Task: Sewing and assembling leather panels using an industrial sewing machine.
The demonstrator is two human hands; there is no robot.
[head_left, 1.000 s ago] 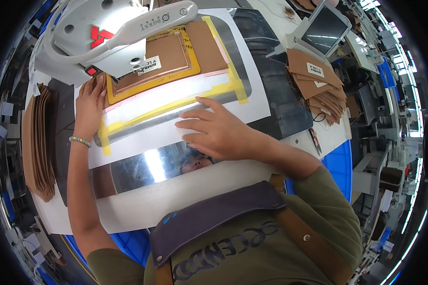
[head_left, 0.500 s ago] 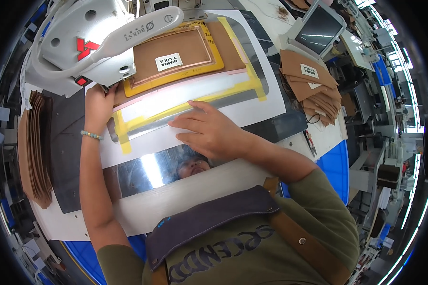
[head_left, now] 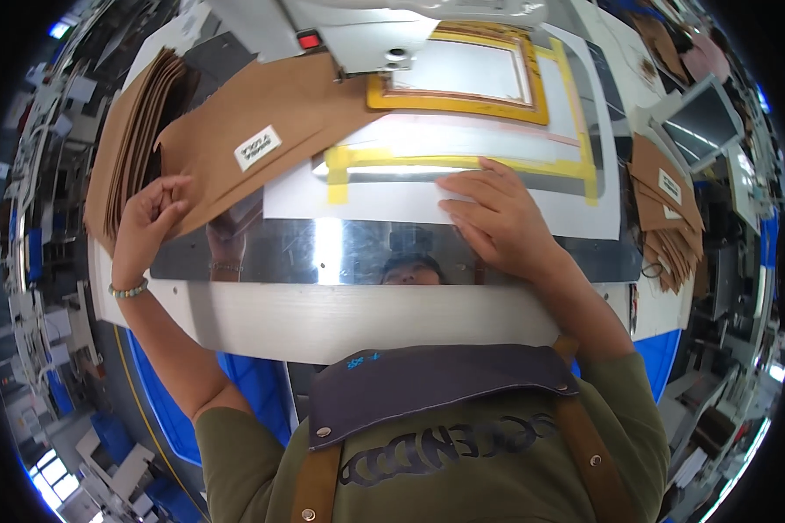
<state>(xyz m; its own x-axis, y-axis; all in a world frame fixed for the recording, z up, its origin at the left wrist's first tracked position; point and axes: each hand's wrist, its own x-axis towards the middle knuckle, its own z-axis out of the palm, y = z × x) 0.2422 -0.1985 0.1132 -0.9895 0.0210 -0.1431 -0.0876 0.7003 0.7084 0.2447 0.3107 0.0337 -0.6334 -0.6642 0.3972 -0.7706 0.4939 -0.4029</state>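
Note:
A brown panel (head_left: 296,100) with a white label (head_left: 257,148) lies slanted, reaching from beside the yellow frame to the far left. My left hand (head_left: 153,213) is closed on its near left corner, fingers curled over the edge. The yellow frame (head_left: 458,109) now surrounds only a white surface. My right hand (head_left: 501,213) stays apart from the panel, its fingers loosely stretched out at the near strip of yellow tape (head_left: 462,162), over the white sheet (head_left: 392,196). Whether its fingertips touch the sheet is hard to tell.
The white machine head (head_left: 358,39) overhangs the frame and covers its far left part. A stack of brown panels (head_left: 135,139) stands at the left. More labelled brown pieces (head_left: 667,205) lie at the right by a tilted screen (head_left: 702,122). A shiny metal plate (head_left: 323,253) runs along the near side.
The brown panel has come out of the yellow frame toward the left, with my left hand on it. My right hand remains by the near tape. The whole view has shifted.

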